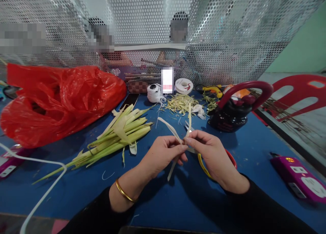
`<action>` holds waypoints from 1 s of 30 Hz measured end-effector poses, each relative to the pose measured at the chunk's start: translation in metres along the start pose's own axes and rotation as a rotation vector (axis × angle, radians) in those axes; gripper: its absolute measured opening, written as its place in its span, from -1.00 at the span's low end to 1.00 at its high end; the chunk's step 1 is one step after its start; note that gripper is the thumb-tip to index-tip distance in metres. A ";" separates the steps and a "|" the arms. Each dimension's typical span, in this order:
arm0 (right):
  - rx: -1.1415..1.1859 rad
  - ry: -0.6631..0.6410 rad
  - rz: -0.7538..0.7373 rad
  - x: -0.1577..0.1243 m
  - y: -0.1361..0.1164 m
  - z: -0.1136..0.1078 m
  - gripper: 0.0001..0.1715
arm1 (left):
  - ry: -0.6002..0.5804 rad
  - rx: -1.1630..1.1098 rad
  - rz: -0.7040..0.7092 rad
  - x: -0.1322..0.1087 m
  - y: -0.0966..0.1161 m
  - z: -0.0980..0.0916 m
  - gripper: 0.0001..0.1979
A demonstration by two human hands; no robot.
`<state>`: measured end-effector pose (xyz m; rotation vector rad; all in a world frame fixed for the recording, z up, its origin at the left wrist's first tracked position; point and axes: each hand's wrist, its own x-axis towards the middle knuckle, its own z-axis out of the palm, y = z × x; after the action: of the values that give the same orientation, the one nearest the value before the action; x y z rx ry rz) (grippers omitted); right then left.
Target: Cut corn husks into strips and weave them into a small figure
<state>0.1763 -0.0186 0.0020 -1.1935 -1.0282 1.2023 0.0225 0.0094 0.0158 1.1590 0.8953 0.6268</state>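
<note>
While both hands meet above the blue surface [178,200], left hand [163,154] and right hand [214,156] pinch a pale leaf strip [175,133] in closed fingers. Left of them: green leaf bundle [119,135]. Beyond: leaf scraps [182,103], thread spool [154,92], red bag [58,98].

Bright even overhead light; soft shadows under hands; glare on red bag [58,101]; wide-angle bending at edges; sharp centre.

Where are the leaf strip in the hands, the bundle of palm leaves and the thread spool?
leaf strip [189,120], head view, upright part above the fingers.
bundle of palm leaves [119,135], head view, middle of the stack.
thread spool [153,93], head view, white wound side.
</note>
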 end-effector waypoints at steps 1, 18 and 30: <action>-0.004 0.002 -0.005 0.000 0.001 0.000 -0.83 | 0.006 0.003 0.002 0.000 -0.001 0.000 -0.79; -0.012 0.100 -0.012 0.000 0.009 0.003 -0.76 | -0.067 0.147 0.028 0.000 0.002 -0.003 -0.79; -0.042 0.119 -0.014 0.000 0.003 0.003 -0.73 | -0.089 0.103 0.022 0.001 0.001 -0.004 -0.77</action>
<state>0.1727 -0.0187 -0.0009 -1.2731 -0.9759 1.0897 0.0194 0.0128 0.0157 1.2806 0.8479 0.5474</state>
